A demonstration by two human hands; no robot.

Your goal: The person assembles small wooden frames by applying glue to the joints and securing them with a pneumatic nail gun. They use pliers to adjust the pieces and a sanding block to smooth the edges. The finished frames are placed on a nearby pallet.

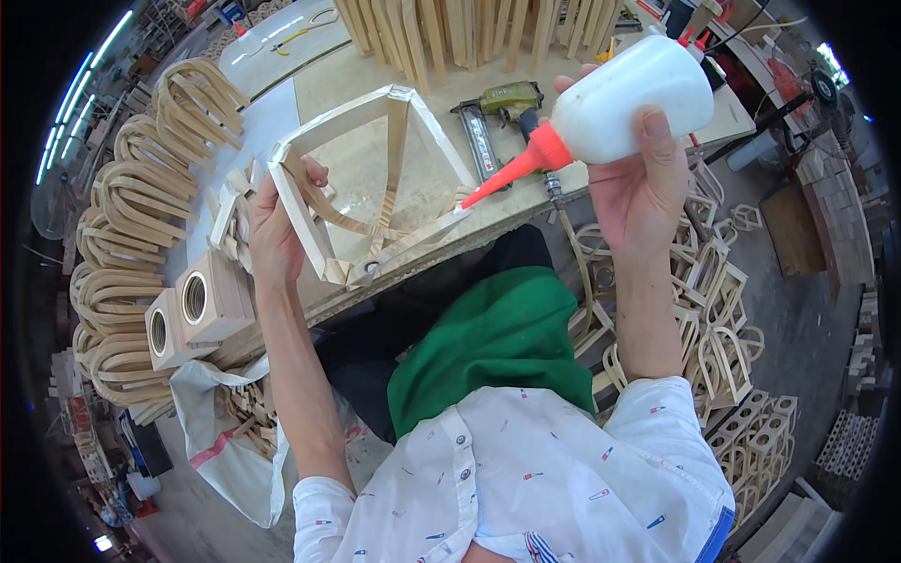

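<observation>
My left hand grips a wooden frame by its left side, fingers wrapped round the bar. The frame is angular, with curved inner struts meeting near its lower edge, and it is held tilted over the table's front edge. In my right hand is a white squeeze bottle with a red nozzle. The bottle is tipped down to the left. Its nozzle tip is at the right corner of the frame, where a whitish spot shows; whether the tip touches the wood I cannot tell.
A green nail gun lies on the table, its hose hanging off the edge. Curved wooden pieces line the left side, near two blocks with round holes. Upright wooden legs stand behind. Frames pile up on the floor at right.
</observation>
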